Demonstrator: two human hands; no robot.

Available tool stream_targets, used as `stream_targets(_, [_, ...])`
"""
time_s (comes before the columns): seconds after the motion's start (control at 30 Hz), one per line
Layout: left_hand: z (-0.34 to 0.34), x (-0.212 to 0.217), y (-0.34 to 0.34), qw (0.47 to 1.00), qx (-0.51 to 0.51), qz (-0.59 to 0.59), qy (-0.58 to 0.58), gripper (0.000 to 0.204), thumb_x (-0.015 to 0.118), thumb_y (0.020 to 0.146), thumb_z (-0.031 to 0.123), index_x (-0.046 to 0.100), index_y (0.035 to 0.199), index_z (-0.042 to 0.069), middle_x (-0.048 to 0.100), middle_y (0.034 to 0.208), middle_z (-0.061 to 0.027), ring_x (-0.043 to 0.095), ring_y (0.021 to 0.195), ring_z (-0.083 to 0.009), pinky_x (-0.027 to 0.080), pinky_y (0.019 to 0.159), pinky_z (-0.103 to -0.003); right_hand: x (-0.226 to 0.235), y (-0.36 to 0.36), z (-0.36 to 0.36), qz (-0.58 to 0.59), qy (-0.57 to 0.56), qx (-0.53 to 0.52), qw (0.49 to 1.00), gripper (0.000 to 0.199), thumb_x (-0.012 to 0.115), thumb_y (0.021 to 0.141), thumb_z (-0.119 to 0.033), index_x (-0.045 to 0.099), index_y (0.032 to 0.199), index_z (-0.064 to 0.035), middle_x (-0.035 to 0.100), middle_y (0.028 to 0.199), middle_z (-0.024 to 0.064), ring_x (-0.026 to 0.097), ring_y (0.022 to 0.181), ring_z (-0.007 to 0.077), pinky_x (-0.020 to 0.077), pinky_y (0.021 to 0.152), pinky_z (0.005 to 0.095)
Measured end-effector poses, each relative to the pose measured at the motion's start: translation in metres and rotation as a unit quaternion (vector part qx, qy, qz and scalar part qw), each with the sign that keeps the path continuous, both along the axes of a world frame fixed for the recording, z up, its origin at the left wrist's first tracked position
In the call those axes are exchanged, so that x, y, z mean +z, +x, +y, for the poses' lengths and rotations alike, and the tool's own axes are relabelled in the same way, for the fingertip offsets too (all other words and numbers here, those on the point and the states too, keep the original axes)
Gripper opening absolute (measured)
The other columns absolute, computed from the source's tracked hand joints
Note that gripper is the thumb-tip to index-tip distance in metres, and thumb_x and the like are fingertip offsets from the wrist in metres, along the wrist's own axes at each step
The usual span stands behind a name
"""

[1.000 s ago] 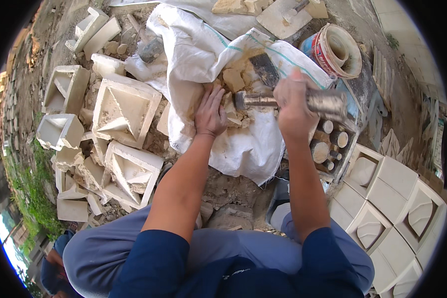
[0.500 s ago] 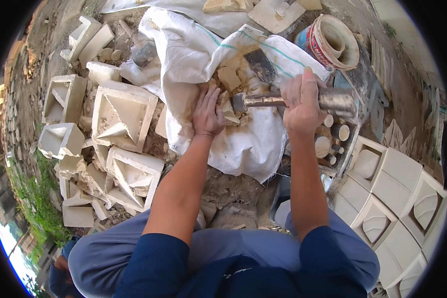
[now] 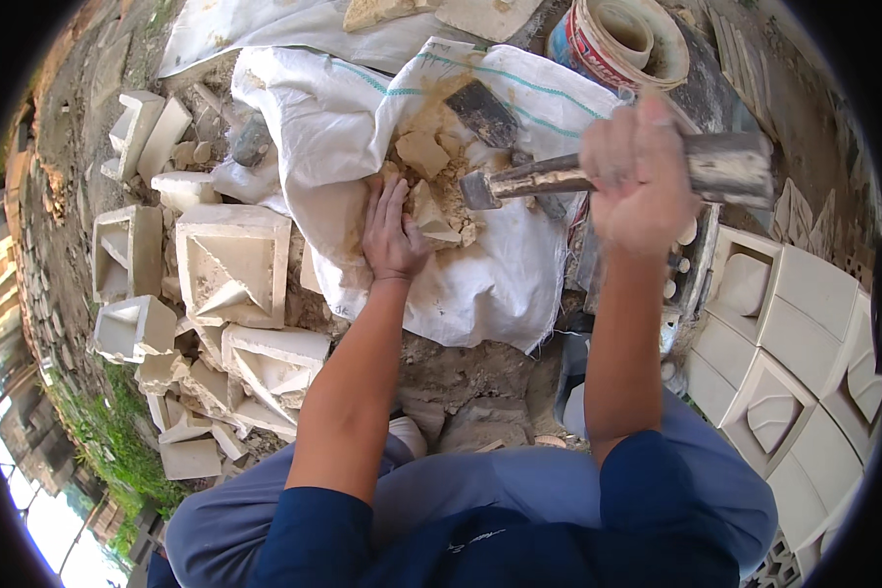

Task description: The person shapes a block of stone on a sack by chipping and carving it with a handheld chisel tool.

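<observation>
Pale, crumbly plaster-like chunks lie heaped on a white woven sack spread over the dirt ground. We note our left hand laid palm-down on the pile, fingers spread slightly and touching a wedge-shaped fragment at its right side; it presses rather than grips. Our right hand is closed in a fist round the handle of a hammer, held roughly level above the sack, its grey head just beside the fragment, to its right; contact cannot be judged. A dark flat piece lies behind the heap. Left of the sack we record white cast blocks with triangular recesses, stacked unevenly. To the right sit square white moulded tiles, side by side. A red-rimmed round tub stands behind the sack.
</observation>
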State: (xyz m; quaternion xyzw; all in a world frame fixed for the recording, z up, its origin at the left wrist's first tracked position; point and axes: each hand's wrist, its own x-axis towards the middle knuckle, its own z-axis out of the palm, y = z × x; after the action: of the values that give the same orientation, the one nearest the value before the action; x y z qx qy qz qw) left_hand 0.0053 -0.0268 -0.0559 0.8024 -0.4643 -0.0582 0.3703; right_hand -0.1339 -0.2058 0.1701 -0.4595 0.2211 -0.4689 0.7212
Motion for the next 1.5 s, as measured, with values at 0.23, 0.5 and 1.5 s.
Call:
stream_targets(0.23, [-0.004, -0.002, -0.001, 1.000, -0.010, -0.024, 0.009, 0.055, 0.046, 0.080, 0.002, 0.059, 0.133, 0.005, 0.056, 0.141, -0.0135, 0.047, 0.135, -0.0387, 0.038, 0.113, -0.045, -0.004, 0.001, -0.027, -0.021, 0.015, 0.003, 1.000, 0.035, 0.042, 0.104, -0.013, 0.041, 0.069, -0.0110, 0.026, 0.053, -0.0053, 0.025, 0.044, 0.0085, 0.0240, 0.045, 0.0274])
stream_targets(0.5, [-0.003, -0.006, 0.001, 1.000, -0.013, -0.023, 0.004, 0.053, 0.046, 0.080, 0.002, 0.059, 0.131, 0.003, 0.057, 0.140, -0.0158, 0.047, 0.135, -0.0396, 0.037, 0.114, -0.046, -0.008, 0.012, -0.015, 0.024, -0.023, -0.061, 0.998, 0.030, 0.052, 0.102, -0.013, 0.054, 0.073, -0.0069, 0.031, 0.053, -0.0058, 0.026, 0.043, 0.0079, 0.0235, 0.045, 0.0263])
stream_targets(1.5, [0.003, 0.002, 0.001, 0.999, 0.021, 0.027, -0.021, 0.054, 0.050, 0.079, 0.002, 0.059, 0.132, 0.007, 0.059, 0.137, -0.0123, 0.051, 0.130, -0.0371, 0.042, 0.110, -0.044, -0.001, 0.049, 0.033, 0.094, -0.035, -0.047, 0.994, 0.040, 0.055, 0.103, -0.016, 0.045, 0.065, -0.0096, 0.035, 0.054, -0.0065, 0.028, 0.046, 0.0045, 0.0216, 0.043, 0.0260])
